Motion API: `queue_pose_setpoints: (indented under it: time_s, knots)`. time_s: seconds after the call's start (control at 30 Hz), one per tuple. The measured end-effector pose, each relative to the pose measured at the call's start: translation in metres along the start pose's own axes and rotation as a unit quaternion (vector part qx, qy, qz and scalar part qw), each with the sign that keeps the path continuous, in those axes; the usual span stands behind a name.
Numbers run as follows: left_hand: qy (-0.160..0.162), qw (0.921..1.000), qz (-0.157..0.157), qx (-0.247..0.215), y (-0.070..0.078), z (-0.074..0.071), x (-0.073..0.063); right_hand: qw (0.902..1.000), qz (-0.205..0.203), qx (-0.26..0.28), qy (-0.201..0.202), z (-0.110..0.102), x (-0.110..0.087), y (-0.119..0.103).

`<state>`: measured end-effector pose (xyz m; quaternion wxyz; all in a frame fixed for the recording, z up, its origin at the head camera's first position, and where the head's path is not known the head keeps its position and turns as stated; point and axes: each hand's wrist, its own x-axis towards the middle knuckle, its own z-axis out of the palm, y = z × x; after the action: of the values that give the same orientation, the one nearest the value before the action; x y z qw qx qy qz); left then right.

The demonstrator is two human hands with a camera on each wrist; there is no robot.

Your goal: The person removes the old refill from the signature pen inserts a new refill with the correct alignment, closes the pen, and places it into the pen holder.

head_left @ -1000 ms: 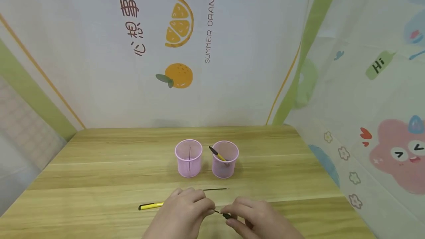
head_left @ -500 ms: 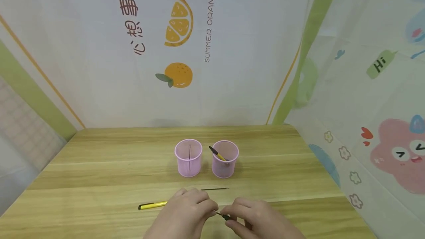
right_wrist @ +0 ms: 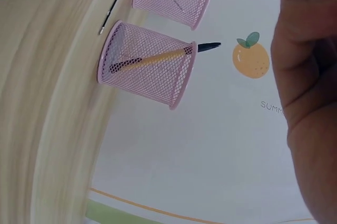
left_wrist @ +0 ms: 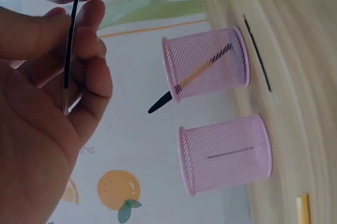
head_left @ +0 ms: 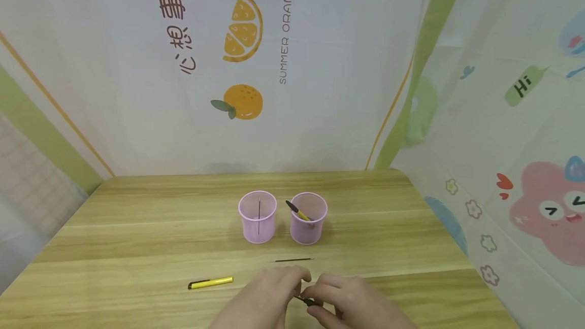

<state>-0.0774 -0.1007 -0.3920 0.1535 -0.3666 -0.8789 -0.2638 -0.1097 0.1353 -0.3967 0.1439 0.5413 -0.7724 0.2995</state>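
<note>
As the left hand (head_left: pixel 269 294) pinches a thin black plastic refill (left_wrist: pixel 69 56), the right hand (head_left: pixel 353 299) grips its stubby black tip (head_left: pixel 310 302). Perhaps joining or parting; next needs steady pinching.

Refill (head_left: pixel 259 213) in left mesh cup (head_left: pixel 250 231), pen (head_left: pixel 299 211) in right mesh cup (head_left: pixel 315 232); loose refill (head_left: pixel 294 259) before them, pen barrel (head_left: pixel 215 283) nearer left

A white cloth (head_left: pixel 338 90) printed with an orange (head_left: pixel 243 101) hangs behind the wooden table (head_left: pixel 137 227).
</note>
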Motion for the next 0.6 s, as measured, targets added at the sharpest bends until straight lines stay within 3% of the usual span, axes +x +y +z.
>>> queue_pose_setpoints:
  time_s: [0.27, 0.37, 0.47, 0.6]
  knots:
    - [-0.054, 0.9925, -0.054, -0.095, -0.002, -0.007, -0.002, 0.9994, -0.025, -0.017, -0.019, 0.003, -0.001, -0.003]
    - [-0.022, 0.9938, -0.034, -0.103, -0.001, -0.007, -0.003, 0.9989, -0.034, -0.030, -0.014, 0.003, 0.001, -0.003]
    - [0.032, 0.9949, 0.002, -0.096, 0.000, -0.004, -0.001, 0.9983, -0.042, -0.041, -0.003, 0.004, 0.003, -0.003]
    - [0.099, 0.9898, 0.047, -0.091, 0.000, 0.003, 0.002, 0.9979, -0.038, -0.050, 0.012, 0.006, 0.005, -0.005]
